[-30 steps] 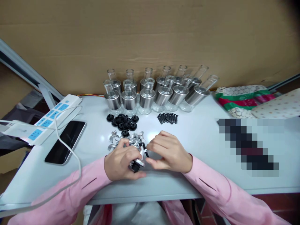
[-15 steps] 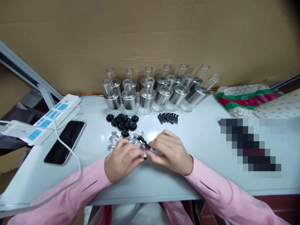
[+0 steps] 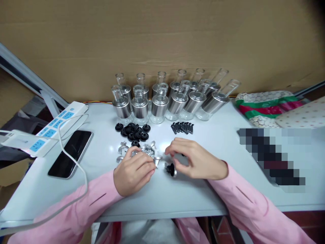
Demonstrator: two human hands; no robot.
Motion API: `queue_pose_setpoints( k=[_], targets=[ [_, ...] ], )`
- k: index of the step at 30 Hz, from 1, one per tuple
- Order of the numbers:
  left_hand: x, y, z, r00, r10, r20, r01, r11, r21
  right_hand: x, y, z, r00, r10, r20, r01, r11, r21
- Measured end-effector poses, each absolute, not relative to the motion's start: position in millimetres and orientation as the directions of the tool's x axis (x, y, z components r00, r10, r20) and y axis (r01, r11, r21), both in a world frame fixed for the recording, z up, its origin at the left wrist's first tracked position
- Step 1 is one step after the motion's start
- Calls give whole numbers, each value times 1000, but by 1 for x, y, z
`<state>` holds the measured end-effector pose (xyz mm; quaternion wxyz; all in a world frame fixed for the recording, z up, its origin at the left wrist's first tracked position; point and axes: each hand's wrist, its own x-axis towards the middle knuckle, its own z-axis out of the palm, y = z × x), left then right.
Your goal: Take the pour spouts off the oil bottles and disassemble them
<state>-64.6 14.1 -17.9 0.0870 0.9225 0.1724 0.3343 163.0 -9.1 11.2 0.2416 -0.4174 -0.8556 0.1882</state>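
My right hand (image 3: 196, 158) hovers over the table with thumb and index finger apart, holding nothing that shows. Below its fingertips lies a black ribbed stopper with a silver cap (image 3: 173, 170), tipped on its side. A small dark bit (image 3: 182, 155) shows behind the fingers. Curled over the near edge of a heap of silver pieces (image 3: 123, 148) is my left hand (image 3: 135, 169), thumb and index finger close together. Beside their tips is a silver disc-like piece (image 3: 157, 158); anything between them is hidden. Black ribbed stoppers (image 3: 134, 131) lie beyond the heap, and slim black levers (image 3: 182, 127) to the right.
Glass bottles with steel sleeves (image 3: 159, 103) stand in two rows at the back. On the left are a phone (image 3: 69, 154), a power strip (image 3: 57, 127) and a white cable (image 3: 73, 159). A patterned cloth (image 3: 266, 106) and a blurred dark object (image 3: 269, 157) lie right.
The silver-and-black piece and black lever that were between my hands are no longer there. A capped stopper now lies on the table. My right hand has moved right and opened; the left barely moved.
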Motion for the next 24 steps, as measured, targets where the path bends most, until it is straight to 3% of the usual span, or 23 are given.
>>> queue_pose_setpoints(
  k=[4, 9, 13, 19, 24],
  targets=[
    [-64, 14, -19, 712, 373, 595, 266, -927, 264, 171, -12, 19, -533, 845, -28, 680, 409, -609],
    [-62, 16, -18, 763, 316, 564, 292, -947, 136, 160, -17, 14, -524, 845, -110, 757, 402, -516],
    [-63, 18, -18, 802, 279, 528, 279, -957, 82, 158, -15, 9, -529, 848, -31, 702, 417, -577],
    [-64, 17, -17, 812, 337, 477, 343, -936, 78, 159, -13, 5, -511, 816, 272, 591, 562, -578],
    [-63, 16, -15, 782, 361, 508, 379, -923, 72, 156, -15, 1, -447, 818, 363, 521, 568, -637]
  ],
)
